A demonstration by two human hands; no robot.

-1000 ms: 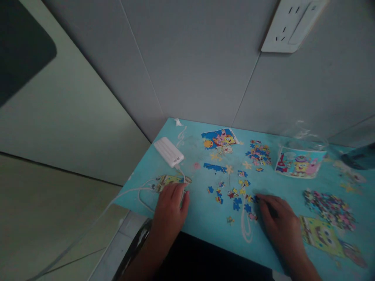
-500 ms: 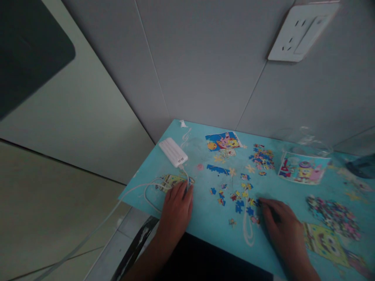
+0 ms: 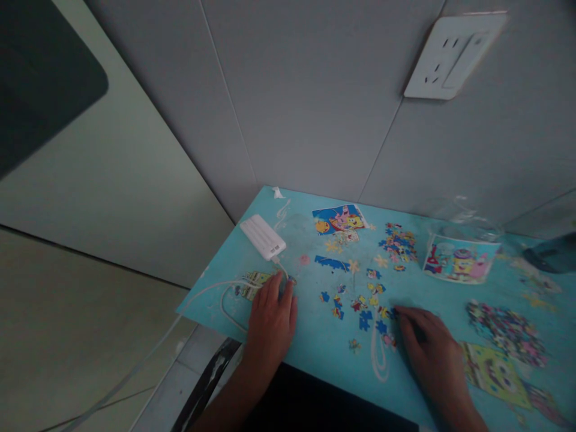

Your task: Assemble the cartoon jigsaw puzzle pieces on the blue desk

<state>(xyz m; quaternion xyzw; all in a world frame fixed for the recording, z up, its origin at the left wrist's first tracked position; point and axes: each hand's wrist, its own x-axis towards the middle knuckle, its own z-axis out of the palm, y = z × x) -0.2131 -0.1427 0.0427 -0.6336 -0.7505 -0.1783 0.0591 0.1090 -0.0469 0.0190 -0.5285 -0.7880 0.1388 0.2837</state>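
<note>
My left hand [image 3: 272,321] lies palm down on the blue table, its fingers slightly apart over the edge of a printed cartoon figure and close to a white cable [image 3: 282,267]. With its fingertips pinched, my right hand [image 3: 429,342] holds a small dark blue puzzle piece [image 3: 394,313], mostly hidden by the fingers. Left of that hand are several loose pieces, among them a blue piece [image 3: 365,320] and a pink one [image 3: 389,341]. Farther back lies a joined blue strip [image 3: 332,263] of puzzle pieces, below a picture card [image 3: 341,219] of cartoon characters.
A white power bank [image 3: 263,236] with its cable rests at the left. Toward the back right are a pile of pieces [image 3: 399,243] and a clear container with a cartoon label [image 3: 462,259]. A larger heap [image 3: 506,333] lies beyond my right hand. The grey wall has a socket [image 3: 454,55].
The view has shifted slightly, so the table sits a little farther left. My left fingers look a bit more spread. My right hand stays by the same pieces.
</note>
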